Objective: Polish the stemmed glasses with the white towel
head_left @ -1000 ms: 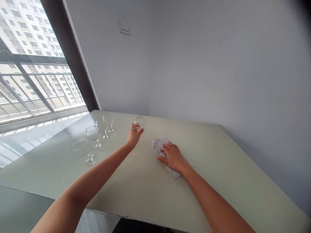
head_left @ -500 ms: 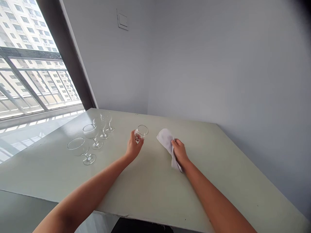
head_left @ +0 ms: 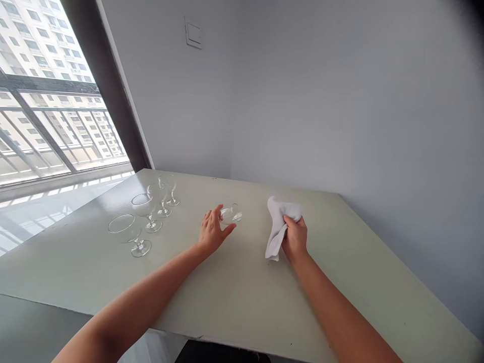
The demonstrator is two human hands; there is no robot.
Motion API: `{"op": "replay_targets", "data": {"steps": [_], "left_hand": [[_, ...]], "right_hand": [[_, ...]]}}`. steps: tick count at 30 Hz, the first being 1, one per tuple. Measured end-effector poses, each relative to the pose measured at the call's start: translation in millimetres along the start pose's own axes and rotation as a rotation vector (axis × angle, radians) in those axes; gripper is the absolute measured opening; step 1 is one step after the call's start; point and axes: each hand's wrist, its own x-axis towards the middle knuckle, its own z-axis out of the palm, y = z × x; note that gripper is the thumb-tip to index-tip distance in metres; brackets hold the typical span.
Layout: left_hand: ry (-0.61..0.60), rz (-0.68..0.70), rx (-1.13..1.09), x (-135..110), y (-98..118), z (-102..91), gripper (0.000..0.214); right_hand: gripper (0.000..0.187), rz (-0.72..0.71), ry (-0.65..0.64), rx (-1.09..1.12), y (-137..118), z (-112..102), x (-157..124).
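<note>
The right hand (head_left: pixel 297 238) grips a cloth (head_left: pixel 278 222), the left hand (head_left: pixel 212 234) around a glass (head_left: pixel 230 215).

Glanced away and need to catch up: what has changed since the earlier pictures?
The right hand, earlier resting on the folded cloth, has grasped and bunched it, shifting slightly to the right. The left hand has brought a glass nearer and to the right; it now looks tipped, the grip unclear. Four other glasses stand as before.
</note>
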Motion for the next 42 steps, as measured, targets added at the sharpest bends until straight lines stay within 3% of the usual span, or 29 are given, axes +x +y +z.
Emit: {"op": "replay_targets", "data": {"steps": [2,6,8,10,15,18,23,27,33,36,39,42], "left_hand": [[0.014,0.052,0.029,-1.4,2.7,1.3,0.060],[0.022,0.173,0.063,-4.9,9.1,1.4,0.059],[0.008,0.212,0.084,-5.8,10.3,-0.8,0.058],[-0.011,0.238,0.110,-5.8,10.2,-3.7,0.057],[-0.078,0.372,0.109,-6.2,12.6,-9.6,0.059],[-0.113,0.419,0.091,-7.8,16.9,-11.4,0.056],[-0.178,0.430,0.071,-7.7,20.7,-12.5,0.049],[-0.183,0.472,0.174,-1.8,24.5,-21.7,0.047],[-0.111,0.543,0.316,6.1,26.2,-37.5,0.034],[-0.128,0.563,0.245,7.8,20.2,-36.6,0.030],[-0.210,0.435,0.085,10.7,14.9,-38.5,0.033],[-0.524,0.272,-0.178,14.2,15.1,-46.2,0.037]], "right_hand": [[0.017,-0.173,-0.079,-0.148,-2.0,3.8,-17.2],[0.029,-0.324,-0.605,-0.432,-1.7,16.7,-60.4],[0.034,-0.325,-0.777,-0.480,-1.6,21.7,-72.2],[0.034,-0.228,-0.855,-0.490,-3.7,23.3,-73.9],[0.033,0.205,-1.046,-0.312,-15.3,18.8,-62.7],[0.036,0.306,-1.085,-0.294,-17.2,17.3,-62.9],[0.030,0.242,-1.068,-0.375,-5.2,17.9,-69.0],[0.024,0.273,-0.913,-0.315,4.1,18.6,-65.6],[0.026,0.556,-0.684,0.038,3.8,20.0,-54.7],[0.025,0.538,-0.755,0.023,-1.8,19.2,-56.4],[0.024,0.366,-0.922,-0.164,-17.0,15.8,-58.3],[0.025,0.261,-1.088,-0.353,-38.4,10.4,-55.0]]}}
